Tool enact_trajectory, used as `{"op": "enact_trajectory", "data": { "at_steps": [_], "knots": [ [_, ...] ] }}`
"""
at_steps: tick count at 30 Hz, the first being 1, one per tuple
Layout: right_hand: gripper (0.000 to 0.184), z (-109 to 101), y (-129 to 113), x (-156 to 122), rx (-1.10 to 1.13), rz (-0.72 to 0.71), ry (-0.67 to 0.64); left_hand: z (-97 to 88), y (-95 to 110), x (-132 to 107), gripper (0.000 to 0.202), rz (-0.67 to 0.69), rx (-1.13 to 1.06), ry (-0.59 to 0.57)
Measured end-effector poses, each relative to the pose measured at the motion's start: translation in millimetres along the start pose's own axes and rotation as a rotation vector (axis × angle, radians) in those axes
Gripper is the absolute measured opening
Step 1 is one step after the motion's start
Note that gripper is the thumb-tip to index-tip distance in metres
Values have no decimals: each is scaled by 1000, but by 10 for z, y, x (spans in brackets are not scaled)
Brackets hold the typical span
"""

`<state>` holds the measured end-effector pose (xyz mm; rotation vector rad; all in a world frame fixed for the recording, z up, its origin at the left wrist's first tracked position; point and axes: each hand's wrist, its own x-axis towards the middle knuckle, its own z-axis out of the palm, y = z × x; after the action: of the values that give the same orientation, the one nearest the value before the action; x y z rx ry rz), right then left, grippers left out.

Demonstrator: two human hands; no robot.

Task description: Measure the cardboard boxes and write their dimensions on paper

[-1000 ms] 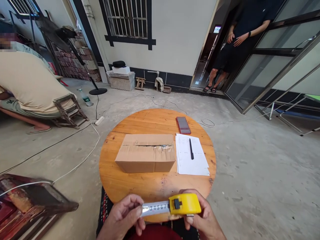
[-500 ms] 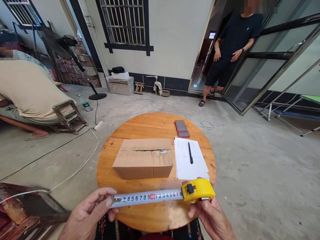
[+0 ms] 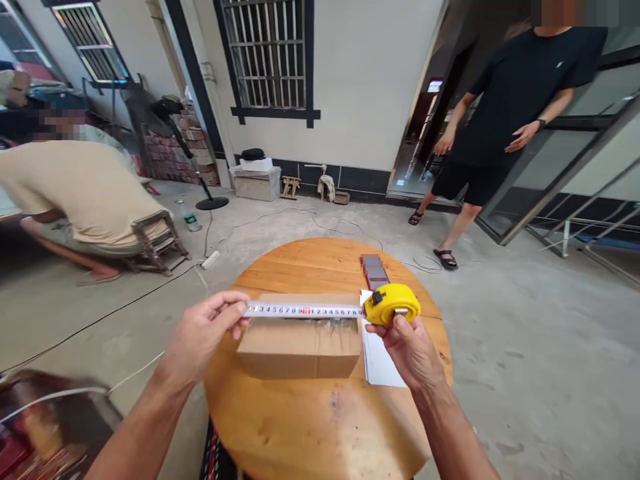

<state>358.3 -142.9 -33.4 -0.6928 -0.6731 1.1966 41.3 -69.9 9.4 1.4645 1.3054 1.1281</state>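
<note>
A yellow tape measure point(image 3: 400, 301) is gripped by its case in my right hand point(image 3: 413, 347). Its silver blade point(image 3: 320, 311) runs out level to the left, and my left hand point(image 3: 210, 330) pinches the end between thumb and fingers. The stretched blade lies across the top of a brown cardboard box point(image 3: 300, 363); whether it touches the box I cannot tell. White paper sheets point(image 3: 380, 363) lie to the right of the box, partly covered by my right hand and the tape case. The pen on them is hidden.
Everything stands on a round wooden table point(image 3: 280, 427). A phone-like dark object point(image 3: 374, 270) lies near its far edge. A person in dark clothes point(image 3: 520, 120) walks beyond the table at right. Another person point(image 3: 85, 193) sits bent over at left, near a standing fan point(image 3: 213, 202).
Both hands have moved forward and up with the tape, from the table's near side to over the box. Slightly more blade shows. The person at the doorway has stepped closer.
</note>
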Motion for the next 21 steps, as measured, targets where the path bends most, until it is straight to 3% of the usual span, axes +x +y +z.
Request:
{"op": "enact_trajectory", "data": {
  "at_steps": [3,5,8,11,13,16,19,21],
  "knots": [
    [33,-269,-52,37,-13,-34,18,134,141,65,31,18,137,-67],
    [36,-463,-126,216,-26,-56,35,322,318,201,26,62,204,-127],
    [40,-702,-223,754,6,-18,105,741,584,586,17,91,171,-259],
    [29,-833,-242,1332,13,85,159,1154,719,1030,11,-74,9,-253],
    [27,-855,-238,1529,20,98,169,1298,747,1209,12,-110,-9,-240],
    [33,-775,-256,1406,54,69,161,1190,732,1174,13,-92,-20,-239],
    [46,-565,-303,980,15,-51,57,777,626,870,22,-2,-9,-287],
    [45,-390,-325,733,-63,-78,-4,470,492,648,29,17,-14,-244]
  ]
}}
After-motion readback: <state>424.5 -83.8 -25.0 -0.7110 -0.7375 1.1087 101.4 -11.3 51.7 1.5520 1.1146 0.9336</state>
